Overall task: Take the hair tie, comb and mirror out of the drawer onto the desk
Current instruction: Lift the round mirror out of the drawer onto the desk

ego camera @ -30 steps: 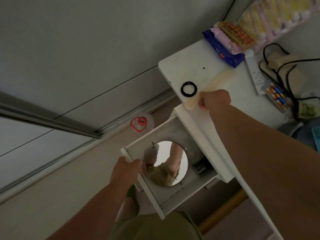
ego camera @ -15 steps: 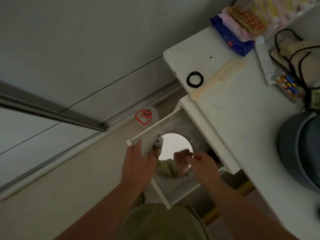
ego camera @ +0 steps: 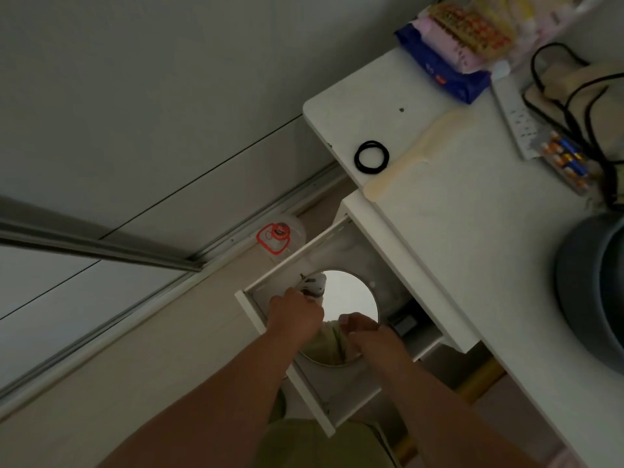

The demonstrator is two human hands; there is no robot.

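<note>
Came off the comb (ego camera: pixel 418 153) and dropped back into the drawer (ego camera: pixel 300 373), that right hand (ego camera: pixel 374 339), now joined over the mirror (ego camera: pixel 351 298) by the left hand (ego camera: pixel 297 315), which slid inward off the drawer front. Left two of three done, by the look of it: hair tie (ego camera: pixel 371 156) a black ring on the desk (ego camera: pixel 456 231) just above the drawer, pale comb lying beside it. Only the mirror to go. Lay flat in the drawer, round, thin-rimmed, bright with reflection. Right fingers curled at its near edge, left fingers bent at its left rim; clamped or merely touching, impossible to tell.
</note>
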